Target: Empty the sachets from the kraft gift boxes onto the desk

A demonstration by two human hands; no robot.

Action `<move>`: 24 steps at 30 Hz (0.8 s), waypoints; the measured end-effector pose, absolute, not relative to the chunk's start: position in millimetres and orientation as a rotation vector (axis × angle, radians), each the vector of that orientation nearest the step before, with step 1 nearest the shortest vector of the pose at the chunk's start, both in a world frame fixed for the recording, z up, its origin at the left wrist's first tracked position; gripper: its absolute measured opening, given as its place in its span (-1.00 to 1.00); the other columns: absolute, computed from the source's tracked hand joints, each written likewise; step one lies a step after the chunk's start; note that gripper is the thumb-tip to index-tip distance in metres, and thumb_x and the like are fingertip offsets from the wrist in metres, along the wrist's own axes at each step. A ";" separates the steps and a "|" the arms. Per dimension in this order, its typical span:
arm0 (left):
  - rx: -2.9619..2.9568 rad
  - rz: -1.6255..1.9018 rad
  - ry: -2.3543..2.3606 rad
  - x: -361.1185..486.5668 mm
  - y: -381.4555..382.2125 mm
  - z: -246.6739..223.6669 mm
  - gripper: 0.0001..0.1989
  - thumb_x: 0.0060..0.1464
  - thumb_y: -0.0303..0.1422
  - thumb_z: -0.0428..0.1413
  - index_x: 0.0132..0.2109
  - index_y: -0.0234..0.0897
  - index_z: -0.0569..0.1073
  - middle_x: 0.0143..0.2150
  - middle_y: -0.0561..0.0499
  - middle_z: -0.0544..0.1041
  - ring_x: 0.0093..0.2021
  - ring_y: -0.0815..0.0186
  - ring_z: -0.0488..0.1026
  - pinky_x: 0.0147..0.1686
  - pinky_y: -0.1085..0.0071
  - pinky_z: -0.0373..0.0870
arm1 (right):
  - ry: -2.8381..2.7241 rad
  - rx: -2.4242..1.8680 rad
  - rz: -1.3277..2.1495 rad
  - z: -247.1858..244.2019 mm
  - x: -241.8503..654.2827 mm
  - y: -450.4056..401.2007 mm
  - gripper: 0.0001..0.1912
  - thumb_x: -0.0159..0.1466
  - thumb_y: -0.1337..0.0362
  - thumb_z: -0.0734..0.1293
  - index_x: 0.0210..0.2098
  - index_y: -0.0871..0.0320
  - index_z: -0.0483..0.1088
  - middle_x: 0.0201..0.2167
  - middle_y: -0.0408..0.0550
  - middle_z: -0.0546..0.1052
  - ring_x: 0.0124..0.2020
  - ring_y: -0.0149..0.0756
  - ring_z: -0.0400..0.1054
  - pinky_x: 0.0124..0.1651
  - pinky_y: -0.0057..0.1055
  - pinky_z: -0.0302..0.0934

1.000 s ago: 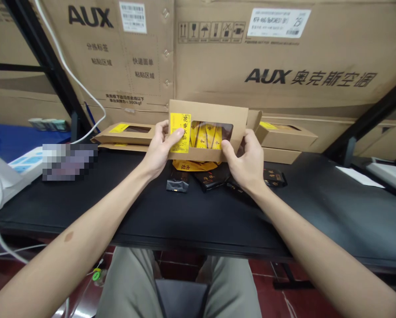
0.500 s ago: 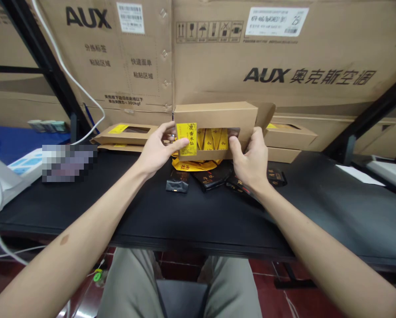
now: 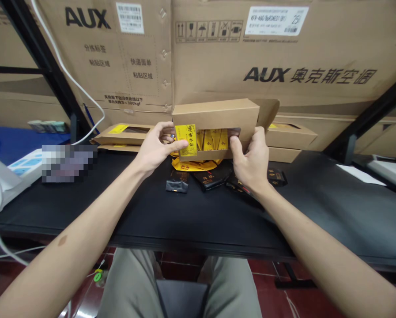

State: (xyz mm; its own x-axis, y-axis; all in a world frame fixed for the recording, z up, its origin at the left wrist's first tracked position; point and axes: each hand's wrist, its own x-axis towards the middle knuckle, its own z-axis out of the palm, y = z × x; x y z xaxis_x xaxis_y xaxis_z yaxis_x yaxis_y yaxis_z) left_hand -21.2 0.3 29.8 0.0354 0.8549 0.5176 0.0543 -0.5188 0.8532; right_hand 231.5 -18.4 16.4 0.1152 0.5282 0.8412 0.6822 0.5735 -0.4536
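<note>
A brown cardboard box [image 3: 214, 110] with a cut-out window is held up over the black table, its end flap standing open on the right. Several yellow packets [image 3: 213, 140] show through the window, and a yellow label [image 3: 186, 140] is on the box's left front. My right hand [image 3: 250, 159] grips the right end, thumb on the front face near the window. My left hand [image 3: 156, 146] is at the left end, thumb against the label, other fingers curled behind. Below lie a yellow packet [image 3: 196, 165] and several black packets [image 3: 211, 178].
Similar window boxes lie at the back left [image 3: 126, 134] and back right [image 3: 288, 134]. Large cartons [image 3: 211, 70] stand behind the table [image 3: 158, 216]. A white power strip [image 3: 25, 170] with cables is at the left, and a white paper [image 3: 360, 174] at the right.
The box has tilted slightly, its right end a little higher and its left end shifted slightly left. My left hand has moved slightly left with it; both hands stay on the box.
</note>
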 end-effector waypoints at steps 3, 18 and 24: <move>1.634 1.545 0.907 -22.2 0.7 29.7 -0.27 -0.38 -0.15 0.56 -0.04 -0.20 0.46 -0.03 -0.07 0.62 -0.12 0.23 0.51 0.06 0.13 0.42 | -1.537 -1.026 -0.153 15.5 232.6 -16.9 -0.64 0.39 -0.13 0.26 -0.12 0.02 0.25 -0.24 0.06 0.55 -0.23 -0.05 0.46 -0.11 -0.01 0.40; 1.581 1.493 0.779 -23.3 1.3 29.1 -0.30 -0.33 -0.20 0.55 -0.02 -0.19 0.47 0.04 -0.08 0.61 0.05 0.16 0.53 0.18 0.09 0.40 | -1.473 -0.988 -0.211 12.5 232.3 -16.9 -0.56 0.39 -0.23 0.22 -0.11 0.02 0.28 -0.23 0.06 0.53 -0.20 -0.03 0.46 -0.10 -0.01 0.37; 1.617 1.469 0.735 -23.0 -1.0 30.7 -0.29 -0.27 -0.22 0.53 0.07 -0.17 0.51 0.13 -0.11 0.61 0.18 0.07 0.51 0.26 0.01 0.37 | -1.449 -0.957 -0.234 11.4 231.4 -14.9 -0.54 0.40 -0.25 0.19 -0.09 0.01 0.27 -0.16 0.09 0.53 -0.09 0.00 0.47 0.02 0.04 0.36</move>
